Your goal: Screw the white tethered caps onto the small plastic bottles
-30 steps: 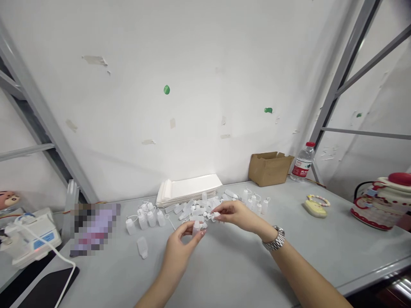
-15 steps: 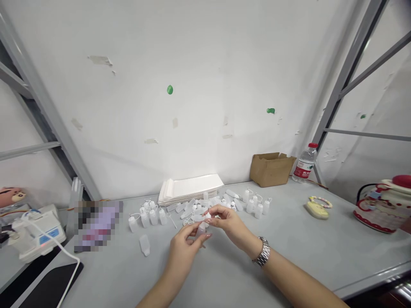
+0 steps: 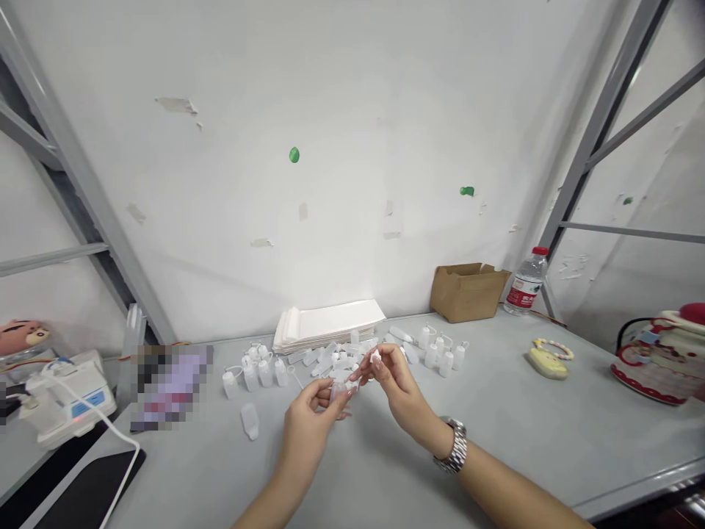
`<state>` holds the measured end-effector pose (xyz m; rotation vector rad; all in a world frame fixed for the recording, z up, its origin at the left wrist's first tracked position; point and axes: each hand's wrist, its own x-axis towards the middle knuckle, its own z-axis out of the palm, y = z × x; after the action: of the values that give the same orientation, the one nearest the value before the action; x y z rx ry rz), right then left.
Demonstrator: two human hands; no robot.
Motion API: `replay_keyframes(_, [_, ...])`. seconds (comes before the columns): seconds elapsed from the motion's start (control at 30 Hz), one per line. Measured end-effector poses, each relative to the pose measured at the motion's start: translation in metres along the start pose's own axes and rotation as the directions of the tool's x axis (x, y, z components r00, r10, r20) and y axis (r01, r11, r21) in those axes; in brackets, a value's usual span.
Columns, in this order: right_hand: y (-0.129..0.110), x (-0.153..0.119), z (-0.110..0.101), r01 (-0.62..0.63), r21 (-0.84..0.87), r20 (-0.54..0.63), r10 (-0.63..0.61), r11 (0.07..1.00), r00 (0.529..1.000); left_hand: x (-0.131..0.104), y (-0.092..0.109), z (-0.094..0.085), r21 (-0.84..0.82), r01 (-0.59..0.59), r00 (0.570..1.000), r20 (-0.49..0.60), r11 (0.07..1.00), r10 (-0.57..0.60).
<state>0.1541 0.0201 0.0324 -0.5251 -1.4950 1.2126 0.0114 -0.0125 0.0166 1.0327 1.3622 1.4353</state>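
My left hand [image 3: 310,420] pinches a small translucent bottle [image 3: 338,391] upright near the middle of the grey table. To its right, my right hand [image 3: 397,382] holds a small white cap [image 3: 375,356] between thumb and fingers, apart from the bottle. Behind both hands lies a pile of loose translucent bottles [image 3: 330,359] and white caps. Capped bottles [image 3: 265,375] stand in a group to the left, and more capped bottles [image 3: 446,363] stand to the right. One bottle without a cap [image 3: 250,421] lies alone at the front left.
A stack of white sheets [image 3: 330,325] and a cardboard box [image 3: 468,294] are at the wall. Rightward are a water bottle [image 3: 524,285], a yellow item [image 3: 547,363] and a patterned pot [image 3: 658,360]. A power strip [image 3: 69,397] and dark device [image 3: 91,492] lie left.
My hands have moved apart. The white cap has risen off to the right with my right hand, while my left hand has shifted slightly left with the bottle.
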Motion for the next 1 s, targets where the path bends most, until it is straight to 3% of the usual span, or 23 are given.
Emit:
replay_keyframes(0.27, [0.0036, -0.0041, 0.0016, 0.004, -0.088, 0.03, -0.001, 0.996, 1.0, 0.0016, -0.0005, -0.0015, 0.006, 0.012, 1.0, -0.021, 1.0, -0.012])
replay_keyframes(1.0, [0.0007, -0.0082, 0.0052, -0.02, -0.102, 0.064, 0.027, 0.995, 0.998, 0.0045, -0.0028, -0.0053, 0.031, -0.021, 1.0, -0.003, 0.999, 0.021])
